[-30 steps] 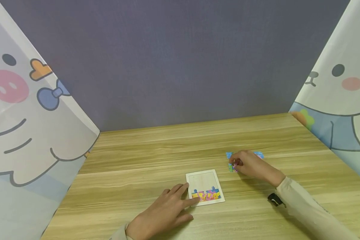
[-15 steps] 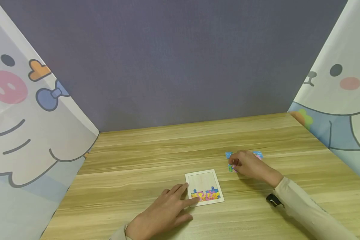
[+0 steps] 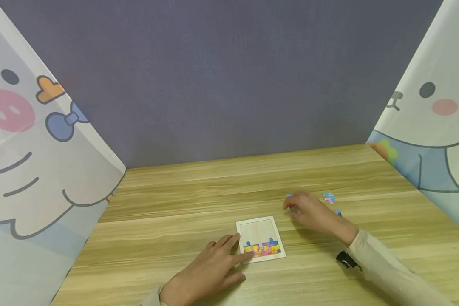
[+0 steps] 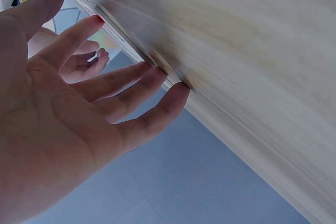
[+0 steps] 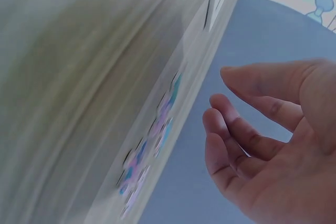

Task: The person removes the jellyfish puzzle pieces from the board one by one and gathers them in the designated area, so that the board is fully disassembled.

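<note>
A small white-framed puzzle tray [image 3: 258, 230] lies on the table, with yellow, pink and blue jigsaw pieces [image 3: 270, 247] along its near side. My left hand [image 3: 210, 267] rests at its left edge, fingers extended; the left wrist view has fingertips along the tray's thin edge [image 4: 126, 38]. To the right, my right hand [image 3: 317, 216] hovers above loose jigsaw pieces, partly covering them. In the right wrist view its thumb and loosely bent fingers [image 5: 218, 121] are apart with nothing between them, and colourful pieces [image 5: 169, 100] lie on the table beyond.
Loose pieces show past the right hand: a blue and pink one [image 3: 329, 198] and a blue one [image 3: 338, 212]. A black device [image 3: 346, 259] sits at the right sleeve. A grey panel [image 3: 229, 85] stands behind the wood-grain table [image 3: 168, 204], with cartoon-printed sheets on both sides.
My right hand has shifted slightly left and its fingers have spread from the piece they were at. A blue piece behind it has come into sight. The left hand and tray stay put.
</note>
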A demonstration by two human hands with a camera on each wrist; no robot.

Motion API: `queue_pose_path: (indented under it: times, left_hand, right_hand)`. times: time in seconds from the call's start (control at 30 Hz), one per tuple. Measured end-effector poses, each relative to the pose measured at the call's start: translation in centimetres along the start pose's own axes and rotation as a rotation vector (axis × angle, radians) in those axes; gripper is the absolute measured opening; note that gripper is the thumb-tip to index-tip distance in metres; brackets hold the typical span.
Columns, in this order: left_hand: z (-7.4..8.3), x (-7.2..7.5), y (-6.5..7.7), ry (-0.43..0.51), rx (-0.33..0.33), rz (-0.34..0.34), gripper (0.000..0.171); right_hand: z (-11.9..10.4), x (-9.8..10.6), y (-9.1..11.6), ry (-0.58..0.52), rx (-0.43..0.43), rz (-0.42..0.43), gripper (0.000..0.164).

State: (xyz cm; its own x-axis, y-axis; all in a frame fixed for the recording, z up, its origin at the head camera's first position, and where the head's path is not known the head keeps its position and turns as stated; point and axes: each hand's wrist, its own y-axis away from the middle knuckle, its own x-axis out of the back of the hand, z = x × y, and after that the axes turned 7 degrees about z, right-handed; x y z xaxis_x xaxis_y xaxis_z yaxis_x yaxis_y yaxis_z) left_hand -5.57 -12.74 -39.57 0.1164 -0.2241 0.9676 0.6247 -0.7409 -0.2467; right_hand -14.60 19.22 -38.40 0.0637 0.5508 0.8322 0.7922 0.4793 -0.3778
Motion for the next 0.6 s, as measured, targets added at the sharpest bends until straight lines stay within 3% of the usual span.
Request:
queue_pose_path:
  times: [0.6]
  left_hand:
    - [0.0,0.1,-0.1,0.024,0.023,-0.04,0.044]
  right_hand:
    - [-3.9,-1.1,0.7,-0.093,0.03,-0.132,0.018]
